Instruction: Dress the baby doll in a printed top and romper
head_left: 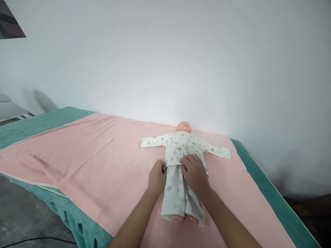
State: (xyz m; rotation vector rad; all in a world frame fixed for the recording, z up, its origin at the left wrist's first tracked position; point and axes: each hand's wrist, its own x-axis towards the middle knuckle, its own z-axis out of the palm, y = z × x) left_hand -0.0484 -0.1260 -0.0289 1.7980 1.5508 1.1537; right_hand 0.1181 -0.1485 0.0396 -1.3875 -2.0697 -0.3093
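A baby doll (183,127) lies on its back on a pink sheet (103,162), head toward the wall, arms spread. It wears a white printed top (181,146) and matching trousers (178,198); bare feet show at the trouser hems. My left hand (156,177) is curled at the doll's left hip, fingers closed on the waistband edge. My right hand (194,172) rests over the doll's waist and right hip, fingers bent and pressed on the hem of the top.
The pink sheet covers a teal bed cover (274,203) on a bed against a white wall (181,62). The bed's edge drops to a grey floor (23,213) at lower left. A cable runs along the floor. Pillows show at far left.
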